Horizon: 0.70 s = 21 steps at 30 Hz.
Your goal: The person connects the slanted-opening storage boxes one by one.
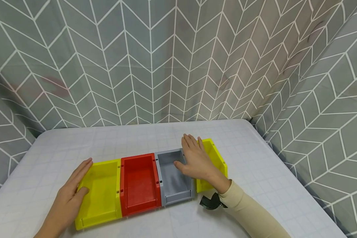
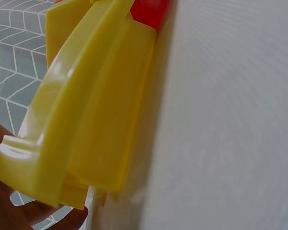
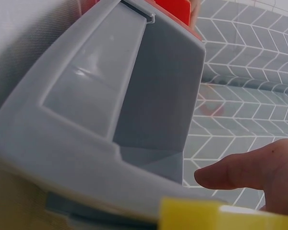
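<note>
Four open plastic bins stand side by side in the head view. My left hand (image 1: 66, 195) grips the outer wall of the left yellow bin (image 1: 102, 188), its thumb over the inside edge and its fingers outside. Beside that bin sit a red bin (image 1: 139, 183) and a grey bin (image 1: 175, 178). Over the side where the grey bin meets the right yellow bin (image 1: 215, 155) lies my right hand (image 1: 196, 162), fingers straight and thumb out over the grey bin. It hides part of both bins. In the right wrist view that thumb (image 3: 230, 172) is beside the grey bin's wall.
The bins stand on a table with a white cloth (image 1: 273, 198). A grey curtain with white chevron lines (image 1: 151, 66) hangs behind and at the sides. A black wrist camera (image 1: 211, 201) sits under the right wrist.
</note>
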Motion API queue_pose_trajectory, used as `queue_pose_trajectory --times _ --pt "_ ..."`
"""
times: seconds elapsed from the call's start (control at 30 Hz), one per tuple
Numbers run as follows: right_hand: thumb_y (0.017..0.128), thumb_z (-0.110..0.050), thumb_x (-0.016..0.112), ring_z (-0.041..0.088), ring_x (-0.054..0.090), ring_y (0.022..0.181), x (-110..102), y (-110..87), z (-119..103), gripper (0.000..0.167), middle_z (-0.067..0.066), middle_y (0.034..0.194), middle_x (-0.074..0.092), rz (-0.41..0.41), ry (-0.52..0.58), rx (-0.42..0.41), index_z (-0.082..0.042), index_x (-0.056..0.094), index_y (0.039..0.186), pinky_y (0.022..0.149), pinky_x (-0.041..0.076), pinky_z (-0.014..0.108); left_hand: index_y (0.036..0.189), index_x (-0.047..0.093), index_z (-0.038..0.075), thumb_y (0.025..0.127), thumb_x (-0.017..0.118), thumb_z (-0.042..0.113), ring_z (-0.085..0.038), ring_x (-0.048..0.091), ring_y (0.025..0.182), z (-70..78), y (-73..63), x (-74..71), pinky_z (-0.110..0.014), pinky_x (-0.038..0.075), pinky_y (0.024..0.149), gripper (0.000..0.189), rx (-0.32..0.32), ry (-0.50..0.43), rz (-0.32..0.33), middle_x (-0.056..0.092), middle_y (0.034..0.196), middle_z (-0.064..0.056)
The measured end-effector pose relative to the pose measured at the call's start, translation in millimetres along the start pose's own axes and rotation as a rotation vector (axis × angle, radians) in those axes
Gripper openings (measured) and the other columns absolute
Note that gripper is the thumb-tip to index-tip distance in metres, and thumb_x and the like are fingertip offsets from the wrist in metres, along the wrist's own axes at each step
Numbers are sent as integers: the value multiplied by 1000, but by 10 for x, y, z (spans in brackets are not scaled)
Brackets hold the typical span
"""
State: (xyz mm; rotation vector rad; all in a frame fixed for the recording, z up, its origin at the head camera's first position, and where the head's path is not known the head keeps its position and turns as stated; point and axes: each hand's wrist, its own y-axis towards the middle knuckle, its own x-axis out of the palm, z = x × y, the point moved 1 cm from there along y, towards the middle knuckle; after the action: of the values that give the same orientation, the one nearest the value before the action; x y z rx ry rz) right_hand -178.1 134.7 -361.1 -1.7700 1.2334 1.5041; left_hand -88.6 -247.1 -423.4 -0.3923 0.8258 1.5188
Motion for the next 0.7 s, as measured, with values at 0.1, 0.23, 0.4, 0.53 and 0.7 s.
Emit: queue_pose_trajectory --times 0.1,0.23,0.4,0.53,0.7 --pt "94 -37 71 43 19 153 0 -3 2 90 28 165 26 -2 -1 -1 13 31 156 123 3 61 167 24 16 99 44 -8 -43 22 152 -1 1 1 0 4 101 75 3 2 2 21 170 -12" --pt "94 -38 71 42 18 154 3 -7 6 90 27 165 25 -8 -5 -1 13 31 156 123 2 60 167 24 17 99 43 -8 -41 21 153 -2 -4 1 -2 4 105 75 11 1 3 21 171 -11" --pt "94 -38 71 41 18 154 8 -6 13 90 27 166 24 -11 -12 -2 12 31 157 123 3 60 167 24 17 100 43 -8 -44 22 152 -2 -7 1 -2 4 105 75 5 -5 2 21 171 -12" --pt "94 -38 71 42 18 154 6 -4 14 90 27 165 24 -13 -17 -3 12 31 157 123 3 61 168 24 18 100 43 -7 -43 21 153 -3 -6 2 -17 7 119 75 -7 -10 0 21 171 -11" --pt "93 -38 71 42 18 154 9 -5 19 91 27 165 24 -15 -19 -6 12 30 157 123 3 61 168 23 21 99 43 -7 -42 21 153 2 1 3 -13 6 115 77 -9 -2 7 20 171 -9"
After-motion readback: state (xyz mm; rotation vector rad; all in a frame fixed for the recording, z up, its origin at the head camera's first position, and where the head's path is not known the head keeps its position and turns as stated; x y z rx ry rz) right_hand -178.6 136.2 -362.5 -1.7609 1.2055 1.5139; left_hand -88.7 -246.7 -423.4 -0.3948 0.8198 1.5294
